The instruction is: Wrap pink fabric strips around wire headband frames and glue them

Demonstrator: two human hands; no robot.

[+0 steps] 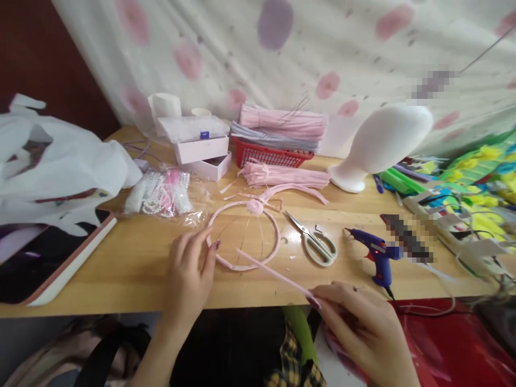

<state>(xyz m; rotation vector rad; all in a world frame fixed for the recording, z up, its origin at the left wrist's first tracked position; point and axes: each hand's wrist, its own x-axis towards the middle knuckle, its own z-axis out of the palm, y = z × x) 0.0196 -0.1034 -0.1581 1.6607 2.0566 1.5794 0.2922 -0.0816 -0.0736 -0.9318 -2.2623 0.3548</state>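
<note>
Just above the table, a pink hoop [277, 232] wrapped in fuzzy strip carries a rolled pink rosette [255, 207] at its far side. Several thin wires run down from the rosette across the hoop's middle. My left hand [191, 266] pinches the hoop at its left side between thumb and fingers. Between the thumb and fingertips of my right hand [358, 322] is one end of a pink pipe cleaner [278, 274]. Its other end points up and left, over the hoop's near edge. Scissors [310, 236] lie right of the hoop, with their blades slightly parted.
A blue glue gun [374, 250] with a red light stands at right, its cord trailing off the edge. Behind are pink pipe cleaner bundles [286, 176], a red basket [274, 155], white boxes [201, 148], bagged pearls [165, 193] and a white foam head [382, 140].
</note>
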